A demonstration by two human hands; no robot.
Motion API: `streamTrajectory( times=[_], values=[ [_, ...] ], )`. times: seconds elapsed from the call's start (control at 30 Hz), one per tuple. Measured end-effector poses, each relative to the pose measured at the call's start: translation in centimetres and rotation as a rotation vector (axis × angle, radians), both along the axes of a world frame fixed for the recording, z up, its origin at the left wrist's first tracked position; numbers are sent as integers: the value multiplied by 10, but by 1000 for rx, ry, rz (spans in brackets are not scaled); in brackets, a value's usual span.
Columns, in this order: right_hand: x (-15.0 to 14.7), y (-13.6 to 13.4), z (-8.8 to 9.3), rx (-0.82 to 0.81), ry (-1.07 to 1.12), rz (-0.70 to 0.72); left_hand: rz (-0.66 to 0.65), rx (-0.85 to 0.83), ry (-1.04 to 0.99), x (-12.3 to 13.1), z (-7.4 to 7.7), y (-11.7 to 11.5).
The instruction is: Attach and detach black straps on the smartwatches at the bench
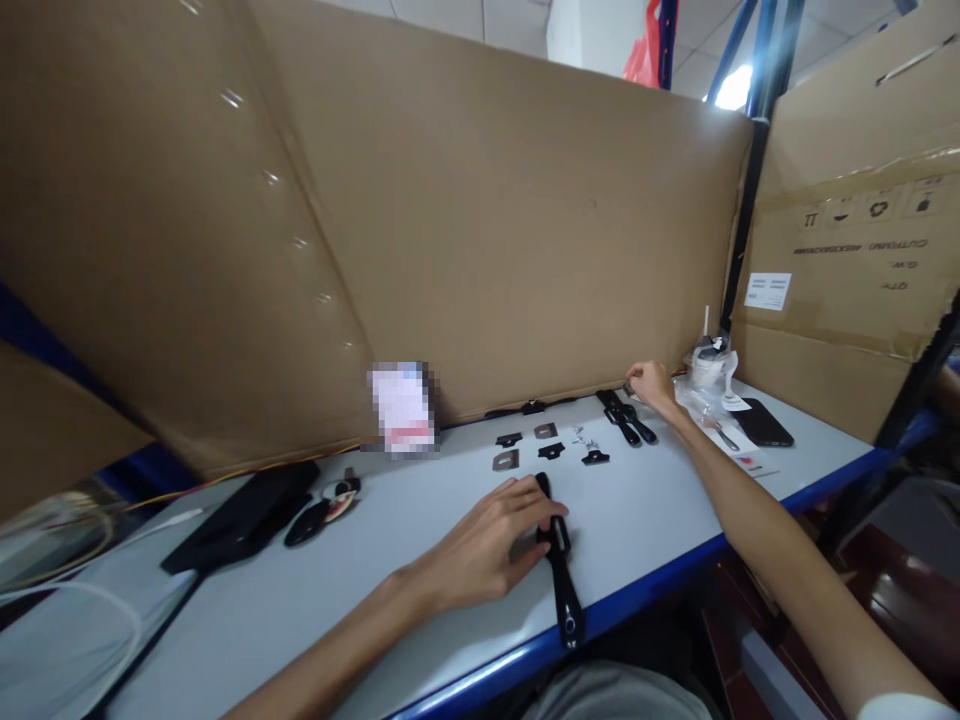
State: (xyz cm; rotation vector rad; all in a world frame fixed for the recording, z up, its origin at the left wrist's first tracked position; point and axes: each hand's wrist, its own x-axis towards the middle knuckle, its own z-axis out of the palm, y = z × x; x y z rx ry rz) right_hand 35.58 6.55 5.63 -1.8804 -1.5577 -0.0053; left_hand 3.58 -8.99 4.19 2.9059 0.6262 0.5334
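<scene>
the left grip [487, 545] lies released, fingers spread flat, and its fingertips press on the upper part of a long black device [567, 600]. the device lies lengthwise on the white surface [360, 610], and its lower end runs past the grip to the blue front edge. just beyond these fingertips sit small black clips [551, 451] and two grey squares [505, 460].

the right grip [652, 388] is stretched far out, with its fingers curled at the top end of a pair of black straps [628, 420]. whether it grasps them or only touches them cannot be told. the straps lie just under it, at the foot of the cardboard wall [487, 250]. just right of this grip are a crumpled plastic bag [709, 368] and a dark phone [763, 422]. well left of the left grip lie a flat black case [240, 515] and a white cable [82, 595].
</scene>
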Motion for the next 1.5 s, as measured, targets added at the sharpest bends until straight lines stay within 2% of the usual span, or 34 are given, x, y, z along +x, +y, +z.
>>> streamTrajectory(
  times=[0.07, 0.13, 0.2, 0.3, 0.33, 0.47, 0.53, 0.6, 0.73, 0.87, 1.0, 1.13, 1.23, 1.37, 1.5],
  values=[
    [-2, -2, 5, -27, 123, 53, 11, -4, 25, -1, 1, -1],
    [-9, -5, 8, -111, 256, 164, 16, -11, 70, -1, 2, -1],
    [-22, -12, 9, -258, 349, 384, 37, -26, 96, -2, 2, 0],
    [-52, -27, 3, -528, 394, 817, 76, -86, 118, -3, 4, 2],
    [-63, -33, 0, -596, 396, 893, 84, -110, 129, -4, 4, 2],
    [-104, -53, -17, -745, 394, 990, 90, -156, 156, -5, 5, 3],
    [-114, -56, -21, -736, 395, 976, 78, -154, 161, -5, 5, 2],
    [-113, -55, -21, -643, 398, 909, 62, -147, 166, -6, 6, 1],
    [-95, -47, -7, -447, 323, 760, 38, -145, 183, -8, 9, 0],
    [-81, -45, 7, -372, 314, 699, 24, -161, 187, -10, 10, 1],
    [-78, -46, 12, -314, 312, 650, 34, -184, 179, -11, 7, 1],
    [-76, -42, 8, -290, 283, 602, 43, -251, 175, -10, 4, 1],
    [-73, -39, 7, -257, 303, 570, 93, -387, 124, -9, 2, 5],
    [-72, -39, 8, -188, 386, 578, 189, -700, -100, -9, -4, 18],
    [-84, -48, 8, -189, 475, 637, 384, -866, -548, -11, -6, 32]
  ],
)
